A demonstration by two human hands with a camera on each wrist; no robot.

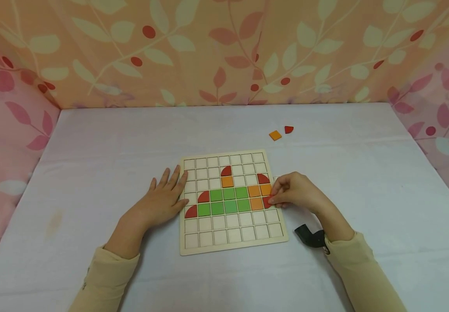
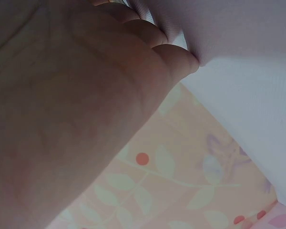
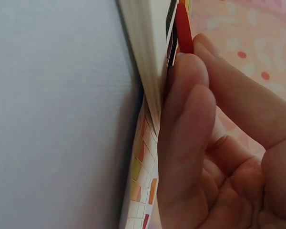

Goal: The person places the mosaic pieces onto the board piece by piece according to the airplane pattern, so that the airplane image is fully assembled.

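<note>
A pale wooden grid board (image 1: 232, 234) lies on the cloth, with green square tiles (image 1: 216, 208), orange square tiles (image 1: 253, 190) and red quarter-circle tiles (image 1: 191, 211) in its cells. My left hand (image 1: 162, 201) rests with spread fingers at the board's left edge, fingertips over its rim; in the left wrist view its palm side (image 2: 86, 105) fills much of the picture. At the board's right edge my right hand (image 1: 296, 193) pinches a red quarter-circle tile (image 3: 183, 28) between thumb and fingers, over the cell beside an orange square.
Behind the board, to the right, lie a loose orange square (image 1: 275, 135) and a loose red quarter-circle (image 1: 288, 129). A black curved device (image 1: 310, 237) is at my right wrist. Flowered fabric walls (image 1: 193, 52) enclose the white-covered table (image 1: 131, 134) at the back and sides.
</note>
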